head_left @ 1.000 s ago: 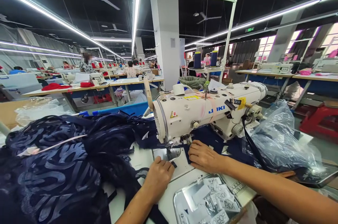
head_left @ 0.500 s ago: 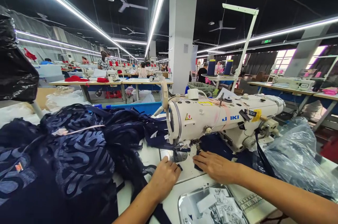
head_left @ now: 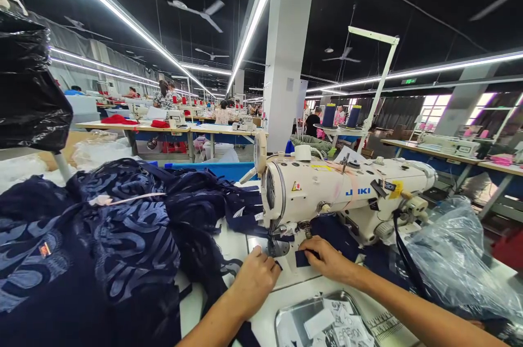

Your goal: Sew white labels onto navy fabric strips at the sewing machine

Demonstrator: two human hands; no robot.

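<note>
A white JUKI sewing machine [head_left: 322, 186] stands before me, its needle area above a metal plate [head_left: 255, 243]. My left hand [head_left: 255, 280] is closed just in front of that plate, fingers curled over a dark navy strip [head_left: 279, 266]; only a small end shows past the fingertips. To the right of the plate, my right hand [head_left: 333, 261] pinches a flat navy fabric piece [head_left: 302, 259] between thumb and fingers. Its squared end sticks out towards the left hand. Behind the right hand, more navy cloth [head_left: 330, 230] lies under the machine arm.
A heap of navy patterned garments [head_left: 131, 232] covers the left side. Nearest me is a metal tray [head_left: 281, 317] with printed white labels [head_left: 337, 322]. Clear plastic [head_left: 453, 249] lies at right; a black bag [head_left: 32, 85] hangs at left. Other people sit at machines beyond.
My right hand has gone from lying flat over the navy piece to pinching it, and its end now shows. The left hand stays nearly in place. The view has tilted slightly.
</note>
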